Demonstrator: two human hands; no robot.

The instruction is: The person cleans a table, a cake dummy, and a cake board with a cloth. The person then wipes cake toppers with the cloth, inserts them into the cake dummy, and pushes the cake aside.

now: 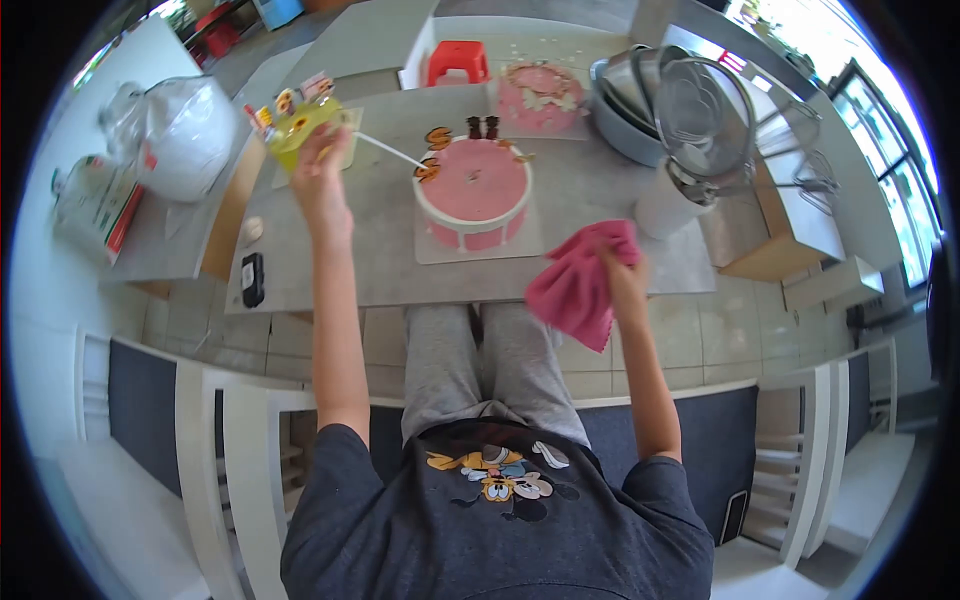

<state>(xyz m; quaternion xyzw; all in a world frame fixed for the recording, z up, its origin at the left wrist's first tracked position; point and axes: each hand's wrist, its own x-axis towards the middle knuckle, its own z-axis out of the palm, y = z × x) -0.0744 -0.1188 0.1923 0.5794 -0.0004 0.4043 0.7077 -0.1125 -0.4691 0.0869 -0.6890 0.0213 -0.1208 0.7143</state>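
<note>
My left hand (322, 165) is raised over the table's left side, fingers pinched together at the near end of a thin white stick (390, 150). The stick slants right to an orange butterfly decoration (428, 171) at the edge of a round pink cake (475, 185) with white trim. A second butterfly (438, 138) and two dark figures (483, 127) stand at the cake's back edge. Bunched in my right hand (625, 275) is a pink cloth (582, 285), hanging over the table's front edge. Behind my left hand sits a yellow cake (292, 135) with small figures, partly hidden.
Another pink cake (540, 98) stands at the back. Stacked metal bowls (630, 110) and a white container (668, 205) with whisks and a sieve crowd the right side. A black device (252, 280) lies front left. Plastic bags (185, 135) rest on a side surface.
</note>
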